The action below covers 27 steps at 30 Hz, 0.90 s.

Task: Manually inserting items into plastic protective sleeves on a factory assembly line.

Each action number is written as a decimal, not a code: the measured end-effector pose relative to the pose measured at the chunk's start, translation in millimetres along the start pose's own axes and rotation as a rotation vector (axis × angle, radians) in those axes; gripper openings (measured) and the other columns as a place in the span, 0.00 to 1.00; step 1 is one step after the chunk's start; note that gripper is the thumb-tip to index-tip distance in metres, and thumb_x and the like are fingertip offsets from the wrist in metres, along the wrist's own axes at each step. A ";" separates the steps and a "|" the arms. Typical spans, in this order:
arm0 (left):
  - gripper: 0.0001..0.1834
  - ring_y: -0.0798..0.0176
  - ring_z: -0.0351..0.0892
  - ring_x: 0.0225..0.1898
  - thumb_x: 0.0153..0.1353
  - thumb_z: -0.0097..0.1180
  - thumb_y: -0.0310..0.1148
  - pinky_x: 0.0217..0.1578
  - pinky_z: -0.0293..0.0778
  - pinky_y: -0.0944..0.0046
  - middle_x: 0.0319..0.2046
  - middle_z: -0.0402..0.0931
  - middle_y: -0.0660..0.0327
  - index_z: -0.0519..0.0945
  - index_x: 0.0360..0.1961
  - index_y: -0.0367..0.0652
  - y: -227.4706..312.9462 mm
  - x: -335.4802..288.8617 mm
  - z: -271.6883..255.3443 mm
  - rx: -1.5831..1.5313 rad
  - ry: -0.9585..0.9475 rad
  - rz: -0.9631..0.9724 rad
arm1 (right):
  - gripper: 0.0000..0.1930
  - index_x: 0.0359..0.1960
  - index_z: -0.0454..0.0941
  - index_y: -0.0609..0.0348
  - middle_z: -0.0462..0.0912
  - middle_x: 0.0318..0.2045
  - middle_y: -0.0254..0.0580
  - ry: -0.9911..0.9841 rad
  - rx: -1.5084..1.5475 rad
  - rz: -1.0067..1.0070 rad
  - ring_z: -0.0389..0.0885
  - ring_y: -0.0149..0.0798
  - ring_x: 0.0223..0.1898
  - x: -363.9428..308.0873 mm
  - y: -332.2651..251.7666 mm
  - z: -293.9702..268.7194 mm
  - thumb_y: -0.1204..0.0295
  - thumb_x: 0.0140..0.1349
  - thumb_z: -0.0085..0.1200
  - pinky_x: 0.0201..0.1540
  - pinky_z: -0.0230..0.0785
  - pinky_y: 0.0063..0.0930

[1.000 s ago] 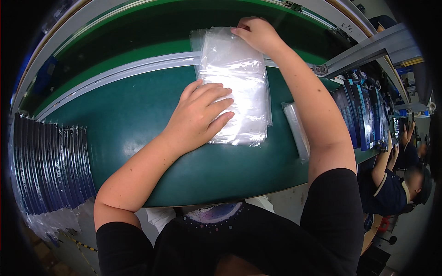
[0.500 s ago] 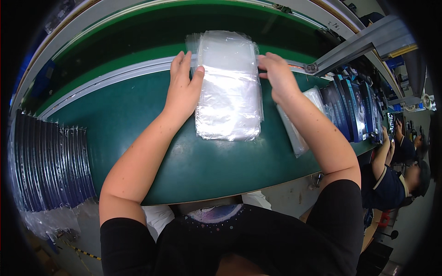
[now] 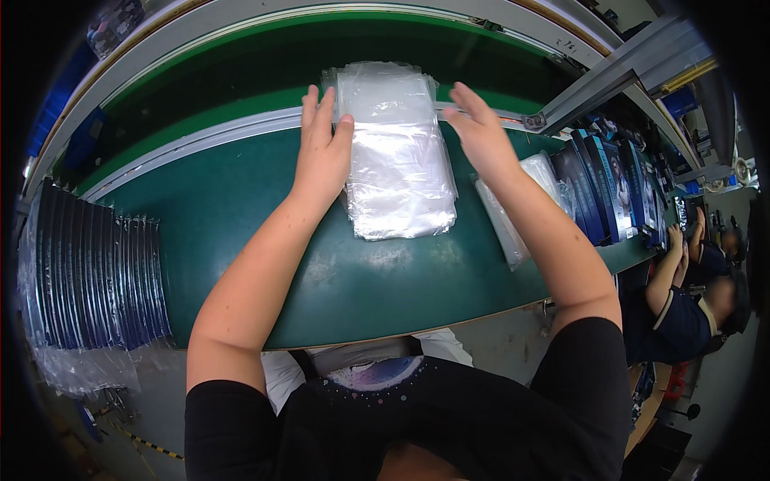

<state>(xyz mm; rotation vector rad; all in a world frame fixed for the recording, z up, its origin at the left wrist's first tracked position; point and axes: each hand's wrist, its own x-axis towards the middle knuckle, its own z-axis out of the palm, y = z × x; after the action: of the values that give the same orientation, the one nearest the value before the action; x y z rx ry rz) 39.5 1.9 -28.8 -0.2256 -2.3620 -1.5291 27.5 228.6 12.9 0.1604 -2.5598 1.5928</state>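
Note:
A thick stack of clear plastic bags [image 3: 401,160] lies on the green tabletop [image 3: 241,216], its far end reaching over the metal rail. Along the stack's left side rests my left hand [image 3: 325,156], fingers stretched out and thumb at the edge of the bags. Off the right side, a small gap from the bags, my right hand [image 3: 481,132] is held with its fingers extended and slightly blurred. Neither hand grips anything. Partly under my right forearm, a second, smaller pile of clear bags [image 3: 501,220] lies on the table.
Several dark, plastic-wrapped flat packages [image 3: 96,276] stand in a row at the left table edge. Dark blue boxes [image 3: 605,188] are lined up at the right. A metal rail [image 3: 200,144] borders a green belt [image 3: 241,88] beyond it. A co-worker [image 3: 678,317] is at far right.
My right hand has moved slightly away from the bag stack's edge, its fingers straightening. The stack's far end has shifted a little left and nearer. My left hand stays at its side.

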 end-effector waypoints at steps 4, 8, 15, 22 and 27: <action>0.29 0.43 0.36 0.72 0.64 0.50 0.43 0.68 0.39 0.46 0.70 0.43 0.47 0.66 0.63 0.43 26.6 -33.6 -31.5 0.327 -0.066 0.287 | 0.42 0.65 0.55 0.69 0.54 0.64 0.71 0.023 -0.632 -0.157 0.54 0.64 0.66 -61.3 -38.7 -45.9 0.52 0.58 0.57 0.66 0.51 0.44; 0.29 0.45 0.38 0.72 0.58 0.54 0.51 0.67 0.36 0.40 0.70 0.46 0.52 0.72 0.60 0.52 44.9 -47.7 -36.2 0.458 -0.270 0.534 | 0.50 0.67 0.52 0.63 0.52 0.65 0.73 -0.156 -1.033 0.021 0.50 0.72 0.65 -137.2 -48.1 -63.0 0.49 0.49 0.64 0.62 0.54 0.57; 0.27 0.53 0.53 0.68 0.65 0.44 0.53 0.67 0.46 0.46 0.64 0.61 0.51 0.74 0.56 0.45 34.8 -21.9 -12.0 0.521 -0.328 0.525 | 0.47 0.67 0.53 0.58 0.55 0.62 0.71 -0.164 -1.082 -0.047 0.58 0.72 0.60 -154.0 -22.6 -75.6 0.68 0.43 0.65 0.57 0.61 0.56; 0.22 0.53 0.67 0.56 0.65 0.46 0.45 0.57 0.60 0.53 0.57 0.70 0.57 0.76 0.55 0.47 28.2 26.2 7.4 0.606 -0.232 0.406 | 0.43 0.64 0.55 0.63 0.59 0.60 0.70 -0.122 -1.069 -0.045 0.62 0.69 0.57 -149.9 -26.7 -68.9 0.78 0.40 0.56 0.59 0.62 0.49; 0.20 0.53 0.70 0.52 0.63 0.49 0.43 0.56 0.62 0.53 0.53 0.73 0.58 0.79 0.51 0.45 17.1 47.2 8.3 0.591 -0.219 0.225 | 0.38 0.62 0.61 0.65 0.70 0.55 0.64 -0.033 -0.725 0.013 0.70 0.59 0.56 -139.2 -41.1 -82.6 0.79 0.41 0.53 0.59 0.63 0.36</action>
<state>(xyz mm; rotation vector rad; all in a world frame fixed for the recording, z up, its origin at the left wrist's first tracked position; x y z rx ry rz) -1.1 14.6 -0.9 -0.5107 -2.7219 -0.6903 175.1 288.2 63.2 0.0939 -2.9659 0.5811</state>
